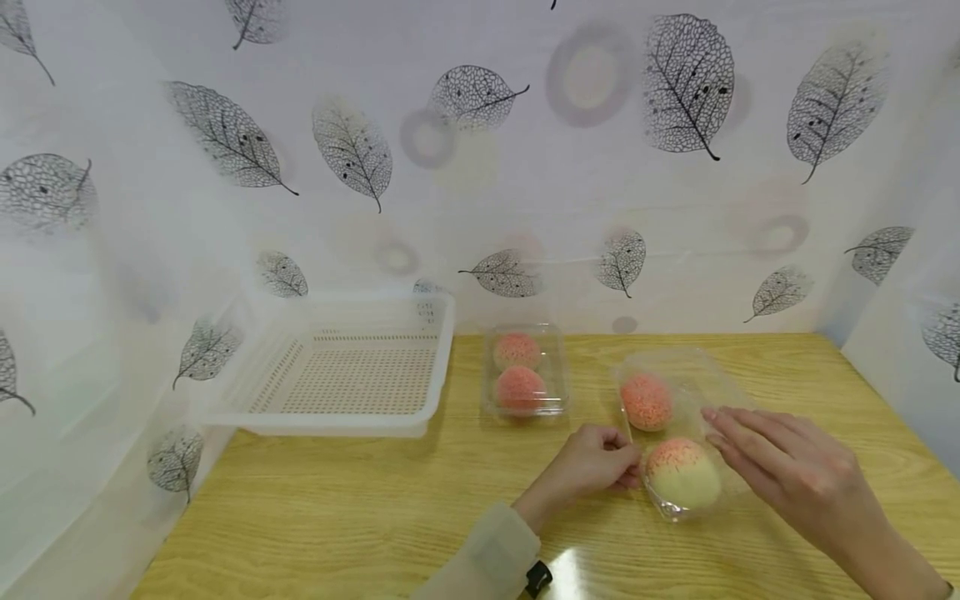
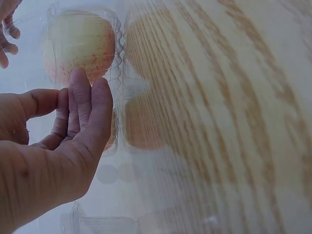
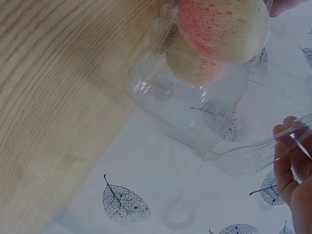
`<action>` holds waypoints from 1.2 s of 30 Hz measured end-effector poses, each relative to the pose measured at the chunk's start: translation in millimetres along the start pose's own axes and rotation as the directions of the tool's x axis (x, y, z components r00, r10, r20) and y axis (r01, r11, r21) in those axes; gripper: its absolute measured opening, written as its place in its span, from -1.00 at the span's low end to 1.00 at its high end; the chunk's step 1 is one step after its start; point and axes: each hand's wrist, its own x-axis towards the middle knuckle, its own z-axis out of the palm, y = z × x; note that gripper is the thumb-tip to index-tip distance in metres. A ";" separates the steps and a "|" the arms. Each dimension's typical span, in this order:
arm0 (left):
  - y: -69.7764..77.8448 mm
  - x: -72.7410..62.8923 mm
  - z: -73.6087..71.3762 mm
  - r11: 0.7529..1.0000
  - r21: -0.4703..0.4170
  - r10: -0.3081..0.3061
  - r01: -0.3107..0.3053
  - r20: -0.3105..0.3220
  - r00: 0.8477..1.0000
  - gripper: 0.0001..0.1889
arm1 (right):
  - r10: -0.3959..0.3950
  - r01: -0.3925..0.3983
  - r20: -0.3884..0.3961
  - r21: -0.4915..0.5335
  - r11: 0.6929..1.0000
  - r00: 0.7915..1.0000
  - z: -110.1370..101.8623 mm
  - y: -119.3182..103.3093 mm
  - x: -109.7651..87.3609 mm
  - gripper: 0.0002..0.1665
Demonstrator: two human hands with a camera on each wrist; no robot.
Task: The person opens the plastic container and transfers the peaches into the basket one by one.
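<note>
On the right of the table, a clear plastic clamshell box (image 1: 663,510) holds a pink-speckled round peach (image 1: 647,402) and a larger yellow-and-pink peach (image 1: 684,473). Its clear lid (image 3: 239,158) is raised on the right side. My left hand (image 1: 600,460) is at the box's left rim, thumb and index fingertips together there, the other fingers against the wall (image 2: 118,53). At the lid's edge, my right hand (image 1: 798,467) has its fingers, which pinch the clear plastic; part of that hand lies outside the right wrist view.
A second clear box (image 1: 555,367) with two pink peaches (image 1: 520,390) stands at the back middle. To its left is a white perforated plastic basket (image 1: 438,392). A leaf-patterned curtain (image 1: 495,192) hangs behind the wooden table (image 1: 337,508).
</note>
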 end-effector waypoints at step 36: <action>-2.4 2.2 7.0 1.000 -0.005 0.006 -0.006 0.006 1.000 -0.82 | 0.041 -0.020 0.243 -0.085 0.996 0.969 -4.1 -5.8 5.9 -0.39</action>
